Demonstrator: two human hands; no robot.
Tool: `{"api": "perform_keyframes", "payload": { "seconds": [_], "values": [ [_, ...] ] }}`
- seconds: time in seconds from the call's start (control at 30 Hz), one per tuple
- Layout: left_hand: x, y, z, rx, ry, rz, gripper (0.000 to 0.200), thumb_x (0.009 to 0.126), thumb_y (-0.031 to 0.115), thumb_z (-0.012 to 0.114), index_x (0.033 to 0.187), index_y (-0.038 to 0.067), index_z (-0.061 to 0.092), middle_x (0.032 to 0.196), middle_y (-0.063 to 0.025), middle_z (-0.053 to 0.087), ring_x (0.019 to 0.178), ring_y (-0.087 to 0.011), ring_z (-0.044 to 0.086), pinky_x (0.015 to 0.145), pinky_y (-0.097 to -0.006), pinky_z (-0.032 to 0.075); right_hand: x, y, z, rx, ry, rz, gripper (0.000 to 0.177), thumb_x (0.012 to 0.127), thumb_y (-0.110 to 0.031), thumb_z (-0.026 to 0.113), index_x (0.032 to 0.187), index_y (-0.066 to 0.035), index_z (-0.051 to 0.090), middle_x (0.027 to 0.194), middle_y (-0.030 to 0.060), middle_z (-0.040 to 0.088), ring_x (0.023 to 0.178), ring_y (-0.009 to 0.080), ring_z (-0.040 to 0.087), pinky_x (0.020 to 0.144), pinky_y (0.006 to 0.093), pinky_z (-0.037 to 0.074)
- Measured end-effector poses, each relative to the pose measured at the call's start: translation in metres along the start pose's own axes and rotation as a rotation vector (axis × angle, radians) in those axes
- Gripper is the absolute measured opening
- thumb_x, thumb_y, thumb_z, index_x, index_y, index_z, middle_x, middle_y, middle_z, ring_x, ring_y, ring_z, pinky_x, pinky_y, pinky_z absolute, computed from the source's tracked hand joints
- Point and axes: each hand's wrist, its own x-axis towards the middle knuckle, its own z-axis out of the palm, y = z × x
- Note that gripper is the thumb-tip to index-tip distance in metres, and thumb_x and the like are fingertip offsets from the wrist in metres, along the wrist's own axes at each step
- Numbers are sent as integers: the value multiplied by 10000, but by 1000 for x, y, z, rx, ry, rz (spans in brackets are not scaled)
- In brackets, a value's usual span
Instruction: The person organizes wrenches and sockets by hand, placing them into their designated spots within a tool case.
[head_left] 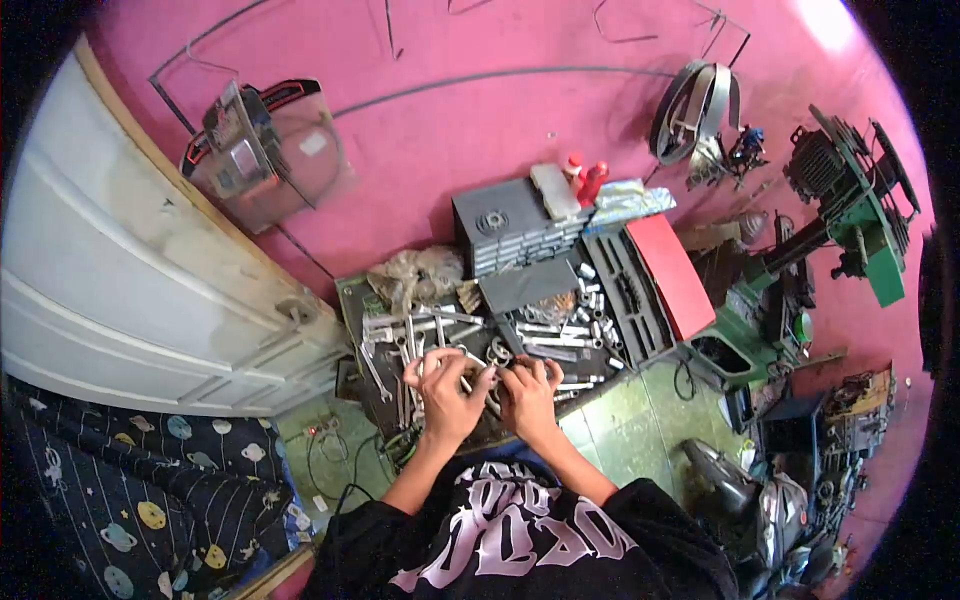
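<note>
Close together over the front of the workbench (470, 430), my two hands meet fingertip to fingertip. My left hand (450, 395) has its fingers curled, the thumb pressed toward the forefinger. Fingers bent and knuckles up, my right hand (528, 395) is closed right beside it. Whatever lies between the fingertips is small and mostly hidden; I cannot make out its kind. Just beyond them sits a round metal part (498, 350). Wrenches (375, 372) lie to the left of my left hand, and sockets (598, 330) are scattered to the right.
Behind the tools stands a grey drawer cabinet (500, 222) with red bottles (592, 183) nearby. An opened red-lidded toolbox (668, 278) is at the bench's right. A green drill press (870, 245) stands farther right. The white door (130, 270) is on the left, and cables (335, 450) lie on the floor.
</note>
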Motion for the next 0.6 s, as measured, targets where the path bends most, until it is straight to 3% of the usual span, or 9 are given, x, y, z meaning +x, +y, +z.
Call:
{"api": "perform_keyframes", "payload": {
  "seconds": [0.13, 0.17, 0.27, 0.43, 0.6],
  "values": [
    [6, -2, -7, -126, -17, 36, 171, 912, 297, 773, 931, 127, 763, 955, -27, 744, 1064, -237, 664, 1033, -433, 310, 13, 0, -16, 27, -5, -19, 434, 703, -77, 698, 1136, -109, 714, 1046, 72, 682, 1200, 311, 589, 1127, 595, 277],
    [6, -5, -6, -129, -31, 47, 160, 946, 287, 734, 965, 133, 771, 973, -24, 746, 1066, -234, 661, 1031, -426, 313, 17, -2, -19, 28, 48, -27, 358, 719, -56, 697, 1074, -97, 705, 1012, 72, 681, 1167, 319, 596, 1112, 595, 288],
    [9, -7, -2, -122, -60, 4, 155, 953, 276, 733, 998, 135, 779, 983, -24, 750, 1075, -232, 657, 1028, -422, 315, 27, 3, -30, 45, -2, -24, 334, 765, -72, 715, 1097, -102, 720, 1005, 55, 694, 1170, 279, 608, 1118, 597, 276],
    [5, -17, 11, -63, -142, 49, 266, 908, 224, 800, 1145, 106, 779, 1077, -42, 767, 1144, -229, 643, 1036, -440, 318, 50, 6, -50, 98, -32, -47, 231, 775, -59, 717, 1000, -103, 688, 972, 65, 689, 1142, 314, 608, 1103, 606, 290],
    [19, -14, 16, -73, -158, 33, 236, 884, 201, 816, 1092, 92, 798, 1062, -49, 773, 1144, -230, 651, 1055, -454, 312, 75, 4, -61, 185, 5, -92, 194, 806, -61, 720, 994, -91, 681, 940, 78, 682, 1139, 337, 610, 1097, 598, 295]
  ]
}}
